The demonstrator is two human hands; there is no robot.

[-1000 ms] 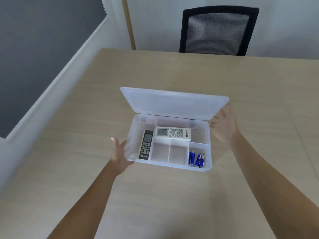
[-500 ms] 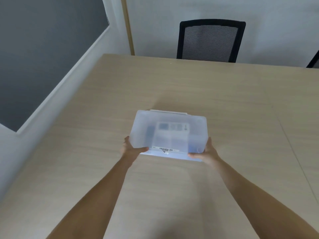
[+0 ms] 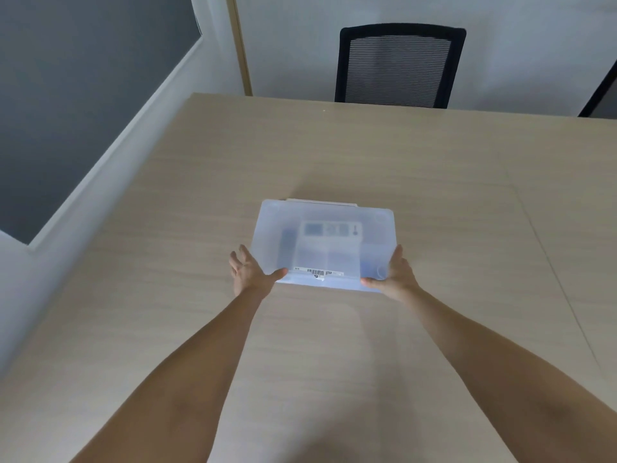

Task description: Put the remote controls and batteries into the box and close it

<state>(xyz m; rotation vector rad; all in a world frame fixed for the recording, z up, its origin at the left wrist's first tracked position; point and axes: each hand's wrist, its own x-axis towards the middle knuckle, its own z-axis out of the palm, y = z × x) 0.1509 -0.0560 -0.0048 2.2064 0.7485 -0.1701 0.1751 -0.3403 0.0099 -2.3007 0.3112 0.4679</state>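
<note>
Tabletop (image 3: 434,162) edges sit well apart from the closed plastic box (image 3: 334,252); my left hand (image 3: 248,274) and right hand (image 3: 397,274) just press thumbs on its front corners, fingers straight.

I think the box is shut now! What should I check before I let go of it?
1. Lid down flat on the box: ok.
2. Lid snapped tight all round: cannot tell.
3. White remote control inside: ok, it shows through the lid.
4. Dark remote control inside: ok, a dim shape left of the white one.
5. Batteries inside: cannot tell, only a blue blur in the near right corner.
6. Left grip and right grip at the near corners, thumbs on the lid: ok.
</note>
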